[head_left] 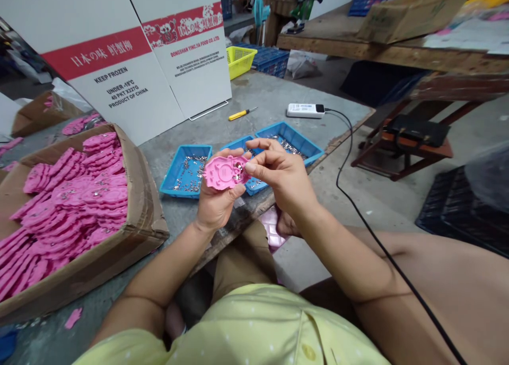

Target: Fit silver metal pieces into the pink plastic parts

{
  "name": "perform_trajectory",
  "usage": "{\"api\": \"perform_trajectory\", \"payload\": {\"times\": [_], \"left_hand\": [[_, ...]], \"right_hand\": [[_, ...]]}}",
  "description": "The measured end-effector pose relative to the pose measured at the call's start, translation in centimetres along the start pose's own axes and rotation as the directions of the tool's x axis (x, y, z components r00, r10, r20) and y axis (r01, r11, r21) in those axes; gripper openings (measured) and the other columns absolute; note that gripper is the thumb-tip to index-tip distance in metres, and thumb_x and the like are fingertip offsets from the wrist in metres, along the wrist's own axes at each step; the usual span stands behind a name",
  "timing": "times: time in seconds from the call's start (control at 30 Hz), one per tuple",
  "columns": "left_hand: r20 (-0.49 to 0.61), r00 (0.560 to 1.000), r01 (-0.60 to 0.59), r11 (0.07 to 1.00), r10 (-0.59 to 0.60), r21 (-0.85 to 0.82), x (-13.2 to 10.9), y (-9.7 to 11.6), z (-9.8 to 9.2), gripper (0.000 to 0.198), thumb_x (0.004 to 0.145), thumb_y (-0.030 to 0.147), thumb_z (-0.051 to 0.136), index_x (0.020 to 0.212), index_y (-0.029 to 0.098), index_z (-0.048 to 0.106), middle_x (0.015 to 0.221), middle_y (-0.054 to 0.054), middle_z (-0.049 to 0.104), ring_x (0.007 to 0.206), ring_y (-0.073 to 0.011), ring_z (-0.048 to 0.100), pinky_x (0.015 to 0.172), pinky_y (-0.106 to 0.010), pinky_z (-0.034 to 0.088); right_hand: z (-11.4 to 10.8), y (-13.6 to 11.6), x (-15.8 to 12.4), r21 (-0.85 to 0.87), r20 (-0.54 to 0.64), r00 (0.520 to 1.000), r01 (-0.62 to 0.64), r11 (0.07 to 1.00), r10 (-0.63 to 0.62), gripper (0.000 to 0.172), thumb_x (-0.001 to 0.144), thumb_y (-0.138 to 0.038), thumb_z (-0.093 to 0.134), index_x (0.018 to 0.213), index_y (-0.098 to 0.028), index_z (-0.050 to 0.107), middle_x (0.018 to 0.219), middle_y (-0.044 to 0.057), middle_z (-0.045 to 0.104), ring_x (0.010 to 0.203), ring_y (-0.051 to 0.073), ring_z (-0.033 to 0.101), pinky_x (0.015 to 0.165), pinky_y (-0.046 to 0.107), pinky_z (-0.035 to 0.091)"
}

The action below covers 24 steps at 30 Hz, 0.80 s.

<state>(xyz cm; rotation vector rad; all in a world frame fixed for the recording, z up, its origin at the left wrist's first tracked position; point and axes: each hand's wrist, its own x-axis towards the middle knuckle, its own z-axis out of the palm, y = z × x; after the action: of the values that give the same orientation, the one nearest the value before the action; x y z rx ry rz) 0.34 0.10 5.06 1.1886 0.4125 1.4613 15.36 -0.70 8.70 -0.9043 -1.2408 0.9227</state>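
- Head view, hands: the left hand (217, 201) grasps a pink plastic piece (226, 172) from below, thumb over its near edge; the piece is held flat above the table's front edge, just in front of the blue trays
- The right hand (280, 174) is curled, its thumb and forefinger nipped on the right edge of the piece; whether they also hold a small metal part cannot be told
- Head view, surface: a worn grey table (258, 97) bears three blue trays, the left tray (169, 169), the middle tray (238, 142) and the right tray (314, 153), each strewn with small shiny metal bits
- At the left a torn cardboard box (147, 216) is heaped with more pink pieces (79, 195)
- Further back lie a yellow screwdriver (242, 113) and a white power strip (305, 110), its black cable (345, 158) hanging over the edge
- Tall white cartons (119, 63) with red bands stand upright behind, a yellow basket (239, 60) beside them
- Head view, room: a bare concrete floor (469, 126), a long wooden bench (358, 42) at the back, a low dark stool (413, 148) near it
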Motion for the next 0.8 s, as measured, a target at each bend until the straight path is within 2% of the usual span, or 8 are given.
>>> {"api": "perform_trajectory", "payload": {"times": [0.2,0.4,0.7,0.8], "left_hand": [[-0.023,1.0,0.018,1.0,-0.017,0.019,0.0,0.0,0.0,0.062,0.072,0.033,0.097,0.126,0.034,0.066,0.136,-0.005,0.072,0.133,-0.0301,0.069,0.115,-0.049,0.056],[-0.024,1.0,-0.016,1.0,0.016,0.002,-0.1,0.0,0.2,0.059,0.074,0.03,0.096,0.124,0.034,0.066,0.134,-0.004,0.073,0.131,-0.0285,0.07,0.116,-0.048,0.055],[-0.04,0.999,-0.023,0.999,0.025,0.038,-0.2,-0.2,0.3,0.061,0.072,0.035,0.097,0.123,0.034,0.063,0.133,-0.005,0.07,0.132,-0.0295,0.069,0.119,-0.051,0.05],[-0.074,0.997,-0.013,0.999,0.017,0.051,-0.2,-0.3,0.4,0.06,0.072,0.036,0.098,0.122,0.033,0.064,0.133,-0.005,0.071,0.132,-0.0283,0.069,0.119,-0.048,0.052]], "right_hand": [[0.3,0.3,-0.2,0.014,0.015,1.0,-0.015,1.0,0.015,0.038,0.076,-0.051,0.092,0.063,-0.021,0.072,0.115,0.009,0.069,0.123,0.029,0.062,0.112,0.05,0.049],[0.6,0.4,-0.3,0.043,0.003,1.0,-0.006,0.999,0.006,0.033,0.077,-0.044,0.091,0.064,-0.021,0.071,0.111,0.008,0.069,0.116,0.026,0.064,0.111,0.047,0.049],[0.9,0.9,-0.4,0.006,-0.016,0.999,0.045,0.999,-0.045,0.037,0.079,-0.05,0.09,0.067,-0.022,0.068,0.113,0.008,0.07,0.116,0.026,0.064,0.109,0.047,0.051],[1.2,1.6,-0.4,0.006,-0.043,0.997,0.072,0.997,-0.072,0.04,0.079,-0.055,0.089,0.07,-0.023,0.067,0.112,0.008,0.07,0.117,0.026,0.064,0.109,0.047,0.051]]}}
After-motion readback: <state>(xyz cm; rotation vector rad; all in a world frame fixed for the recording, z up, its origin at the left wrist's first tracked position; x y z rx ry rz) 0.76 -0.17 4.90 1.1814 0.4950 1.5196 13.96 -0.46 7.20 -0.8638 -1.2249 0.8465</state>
